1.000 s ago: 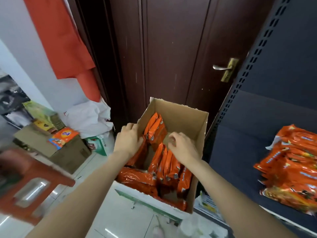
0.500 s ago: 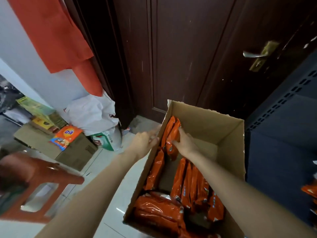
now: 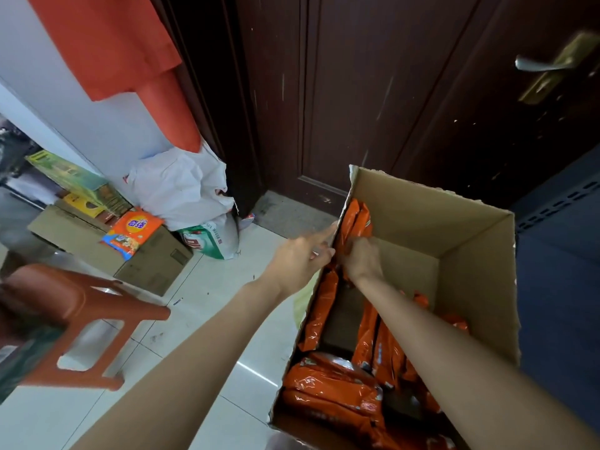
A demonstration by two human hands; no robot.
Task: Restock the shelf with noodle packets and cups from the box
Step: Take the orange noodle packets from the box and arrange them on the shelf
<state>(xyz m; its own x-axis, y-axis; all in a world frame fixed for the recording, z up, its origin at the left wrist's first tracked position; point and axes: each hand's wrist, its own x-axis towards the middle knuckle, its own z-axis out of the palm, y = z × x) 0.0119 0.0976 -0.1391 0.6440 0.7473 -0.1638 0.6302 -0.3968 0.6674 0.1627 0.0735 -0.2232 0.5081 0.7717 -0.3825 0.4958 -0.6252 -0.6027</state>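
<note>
An open cardboard box [image 3: 454, 222] stands on the floor at the lower right, holding several orange noodle packets [image 3: 337, 388]. At its far left corner stand upright orange packets [image 3: 355, 219]. My right hand [image 3: 363, 258] is inside the box and grips these upright packets from the right. My left hand [image 3: 298, 258] is at the box's left wall, fingers stretched along the wall's outer side beside the same packets. The dark blue shelf [image 3: 558, 254] shows at the right edge.
A dark wooden door [image 3: 373, 92] with a brass handle [image 3: 552, 66] is behind the box. A red plastic stool [image 3: 74, 313] stands at the left. Cardboard boxes [image 3: 146, 261] with an orange packet [image 3: 133, 232] on top and white bags [image 3: 181, 190] sit by the wall.
The view has swung left and down, so the shelf's packets left the frame. Both hands moved from the box's middle to its far left corner, and the right hand closed on the upright packets.
</note>
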